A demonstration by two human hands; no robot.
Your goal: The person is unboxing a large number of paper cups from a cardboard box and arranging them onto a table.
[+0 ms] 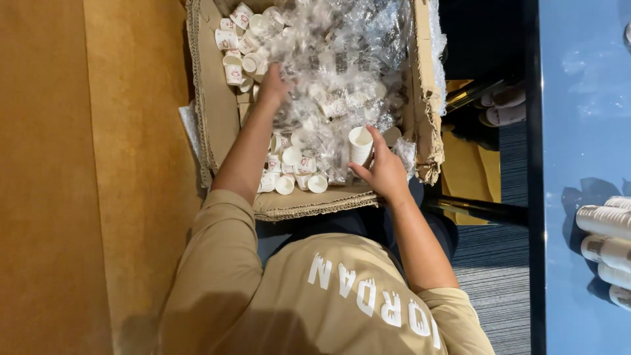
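Tan wall or panel fills the left side; grey ribbed carpet (499,276) is seen at lower right, w/ a glossy blue tabletop (585,98) along the right edge. Stacks of white paper cups (608,243) lie on their sides on that tabletop, well apart from the hands.

At centre top, an open cardboard box (220,118) w/ torn, ragged flaps is seen from above. It is filled w/ small white paper cups (289,167) bearing red print, loose and tumbled, some upright, some on their sides. Crumpled clear plastic wrap (348,52) covers the middle & upper right of the box.

The left hand (273,85) is reached into the box, fingers pushed in at the edge of the wrap near the loose cups; whether anything is gripped cannot be told. The right hand (384,171) is curled around a short nested stack of cups (360,146), held upright just above the box's near right part.

A tan short-sleeved shirt (315,296) w/ white lettering is seen at bottom.
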